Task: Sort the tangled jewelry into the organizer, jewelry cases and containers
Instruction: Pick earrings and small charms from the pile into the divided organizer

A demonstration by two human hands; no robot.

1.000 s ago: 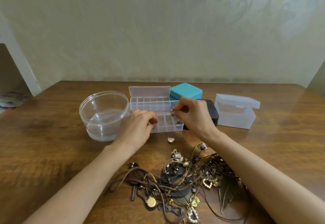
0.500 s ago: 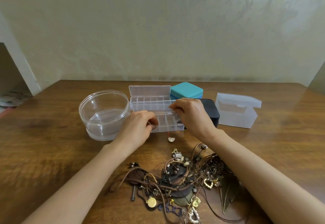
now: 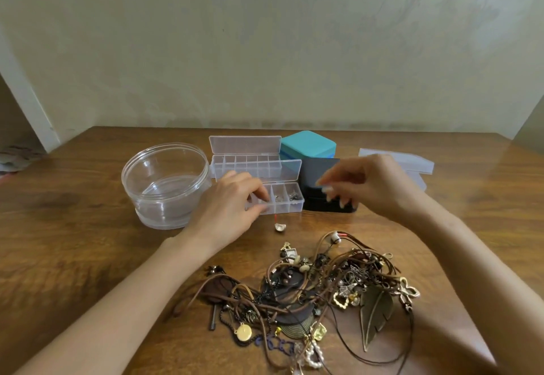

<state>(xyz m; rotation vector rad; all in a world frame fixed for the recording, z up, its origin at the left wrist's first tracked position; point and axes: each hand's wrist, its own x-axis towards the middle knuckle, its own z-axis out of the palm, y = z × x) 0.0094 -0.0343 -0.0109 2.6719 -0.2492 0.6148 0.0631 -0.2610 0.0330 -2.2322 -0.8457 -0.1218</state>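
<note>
A tangled jewelry pile (image 3: 309, 295) of cords, chains and charms lies on the wooden table (image 3: 73, 257) in front of me. A small silver piece (image 3: 279, 226) sits apart, just before the front clear organizer (image 3: 290, 198), whose right compartments hold a few small pieces. My left hand (image 3: 226, 207) grips that organizer's left end. My right hand (image 3: 368, 189) is blurred, hovering over the black jewelry case (image 3: 315, 183) with fingers loosely curled and nothing visible in them.
A second clear organizer (image 3: 244, 164) stands open behind the first. A round clear container (image 3: 164, 186) is at the left, a teal case (image 3: 307, 145) at the back, and a lidded clear box (image 3: 418, 165) at the right. The wall lies close behind.
My right hand has left the organizer's right compartments and moved right, over the black case. My left hand stays on the organizer.
</note>
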